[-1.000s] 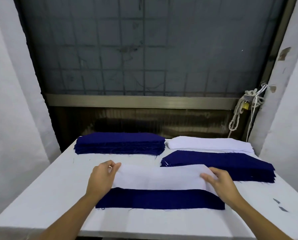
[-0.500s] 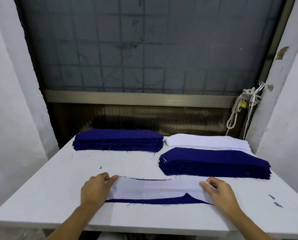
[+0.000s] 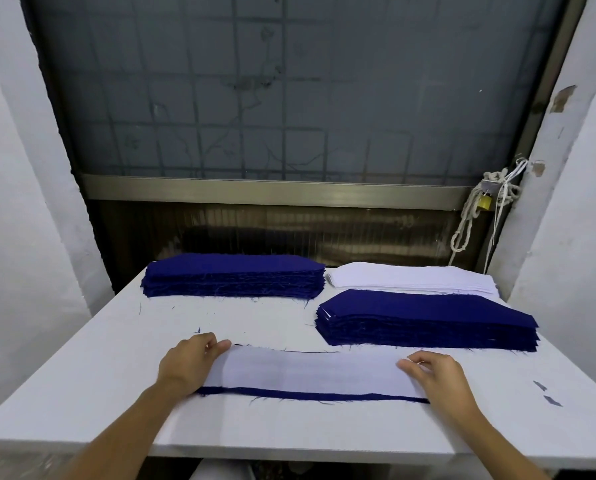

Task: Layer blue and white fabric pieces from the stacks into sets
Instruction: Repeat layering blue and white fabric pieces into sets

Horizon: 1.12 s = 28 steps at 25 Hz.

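Note:
A white fabric piece lies flat on top of a blue fabric piece, whose near edge shows as a thin strip below it. My left hand rests on the white piece's left end, fingers bent at its far corner. My right hand rests on the right end with fingers spread over it. At the back left sits a blue stack. A white stack lies at the back right, and a second blue stack sits in front of it.
The white table ends at a near edge just below the layered pieces. Two small dark scraps lie near the right edge. A coiled rope with a padlock hangs on the wall behind. Walls close in left and right.
The white piece has come down toward me over the blue piece, covering nearly all of it; both hands moved with it to the piece's ends.

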Available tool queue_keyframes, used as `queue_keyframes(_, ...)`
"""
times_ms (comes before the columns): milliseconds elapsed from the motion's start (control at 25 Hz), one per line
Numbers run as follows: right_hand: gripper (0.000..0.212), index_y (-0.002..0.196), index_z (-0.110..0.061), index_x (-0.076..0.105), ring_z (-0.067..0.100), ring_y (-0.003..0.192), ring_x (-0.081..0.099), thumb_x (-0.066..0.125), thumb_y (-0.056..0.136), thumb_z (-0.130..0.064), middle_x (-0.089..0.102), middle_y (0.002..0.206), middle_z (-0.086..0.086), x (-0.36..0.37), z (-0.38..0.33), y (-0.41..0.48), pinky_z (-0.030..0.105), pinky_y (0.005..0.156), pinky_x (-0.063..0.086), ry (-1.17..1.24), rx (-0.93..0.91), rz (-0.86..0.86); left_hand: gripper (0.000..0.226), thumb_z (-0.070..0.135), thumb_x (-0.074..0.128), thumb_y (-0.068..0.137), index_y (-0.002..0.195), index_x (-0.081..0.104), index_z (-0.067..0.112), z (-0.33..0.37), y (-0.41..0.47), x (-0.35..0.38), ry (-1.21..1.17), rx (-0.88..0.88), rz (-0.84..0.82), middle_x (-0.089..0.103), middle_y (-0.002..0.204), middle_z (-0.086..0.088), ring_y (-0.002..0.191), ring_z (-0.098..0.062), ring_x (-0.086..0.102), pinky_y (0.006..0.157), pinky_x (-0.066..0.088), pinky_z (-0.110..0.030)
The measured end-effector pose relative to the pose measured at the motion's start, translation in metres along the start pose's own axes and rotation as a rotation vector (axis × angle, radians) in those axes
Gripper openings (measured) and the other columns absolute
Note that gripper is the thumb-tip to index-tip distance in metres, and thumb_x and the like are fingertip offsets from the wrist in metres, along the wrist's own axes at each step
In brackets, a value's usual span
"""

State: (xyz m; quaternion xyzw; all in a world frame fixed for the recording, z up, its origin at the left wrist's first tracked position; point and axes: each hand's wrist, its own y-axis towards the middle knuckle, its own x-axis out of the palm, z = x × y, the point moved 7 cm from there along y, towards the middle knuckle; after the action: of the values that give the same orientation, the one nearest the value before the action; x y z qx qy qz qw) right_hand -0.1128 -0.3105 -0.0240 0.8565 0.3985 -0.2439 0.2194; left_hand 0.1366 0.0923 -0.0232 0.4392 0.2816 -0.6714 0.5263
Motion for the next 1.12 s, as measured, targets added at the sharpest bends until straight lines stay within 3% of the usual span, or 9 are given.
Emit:
queue_keyframes(160, 0.012, 0.076, -0.025, 0.075, 0.005, 0.085, 0.069, 0.079, 0.087, -0.027, 0.075, 0.077, -0.012, 0.001, 0.000, 0.000, 0.024, 0.079, 0.050, -0.055, 0.002, -0.002, 0.048, 0.060, 0.041, 0.102, 0.073, 0.044, 0.022, 0.007, 0.003, 0.003, 0.113, 0.065, -0.048, 0.060, 0.070, 0.004, 0.070, -0.019, 0.057, 0.062, 0.042, -0.030)
queue_keyframes(480, 0.021, 0.074, -0.029, 0.065, 0.013, 0.079, 0.060, 0.075, 0.090, -0.020, 0.064, 0.069, -0.006, 0.001, 0.000, 0.001, 0.038, 0.071, 0.054, -0.202, -0.030, 0.030, 0.039, 0.056, 0.032, 0.105, 0.093, 0.041, 0.020, 0.025, -0.003, 0.008, 0.446, 0.144, -0.057, 0.054, 0.082, 0.003, 0.078, -0.024, 0.055, 0.066, 0.041, -0.032)
queue_keyframes(560, 0.021, 0.078, -0.029, 0.065, 0.013, 0.082, 0.056, 0.072, 0.091, -0.013, 0.062, 0.075, -0.009, -0.001, -0.005, 0.001, 0.034, 0.070, 0.051, -0.244, -0.081, 0.055, 0.037, 0.054, 0.032, 0.106, 0.099, 0.042, 0.019, 0.026, -0.003, 0.011, 0.513, 0.147, -0.084, 0.053, 0.086, 0.003, 0.088, -0.024, 0.062, 0.068, 0.043, -0.030)
queue_keyframes(680, 0.026, 0.086, -0.028, 0.064, 0.009, 0.085, 0.050, 0.063, 0.094, -0.003, 0.053, 0.086, -0.013, -0.001, -0.011, -0.001, 0.025, 0.066, 0.046, -0.332, -0.149, 0.069, 0.035, 0.047, 0.036, 0.108, 0.125, 0.047, 0.019, 0.033, -0.002, 0.014, 0.721, 0.205, -0.151, 0.060, 0.108, 0.001, 0.104, -0.021, 0.065, 0.074, 0.045, -0.029)
queue_keyframes(800, 0.036, 0.078, -0.035, 0.061, 0.005, 0.090, 0.047, 0.060, 0.092, -0.002, 0.049, 0.090, -0.016, 0.005, -0.019, 0.005, 0.022, 0.064, 0.047, -0.501, -0.190, -0.034, 0.046, 0.053, 0.037, 0.105, 0.131, 0.051, 0.018, 0.054, 0.012, 0.000, 0.880, 0.231, -0.213, 0.063, 0.119, 0.001, 0.106, -0.019, 0.065, 0.075, 0.041, -0.028)
queue_keyframes(960, 0.030, 0.076, -0.037, 0.064, 0.005, 0.090, 0.052, 0.060, 0.095, -0.015, 0.052, 0.091, -0.017, -0.001, -0.039, 0.033, 0.021, 0.066, 0.049, -0.549, -0.174, -0.047, 0.042, 0.050, 0.050, 0.100, 0.127, 0.054, 0.018, 0.112, 0.040, -0.016, 0.806, 0.298, -0.231, 0.063, 0.119, -0.002, 0.105, -0.023, 0.063, 0.077, 0.044, -0.033)
queue_keyframes(1120, 0.025, 0.080, -0.036, 0.066, 0.005, 0.084, 0.056, 0.061, 0.096, -0.018, 0.058, 0.088, -0.015, -0.023, -0.058, 0.079, 0.018, 0.061, 0.042, -0.418, -0.136, 0.028, 0.025, 0.046, 0.054, 0.099, 0.104, 0.054, 0.021, 0.175, 0.065, -0.013, 0.533, 0.353, -0.236, 0.064, 0.103, 0.000, 0.092, -0.022, 0.063, 0.077, 0.052, -0.036)
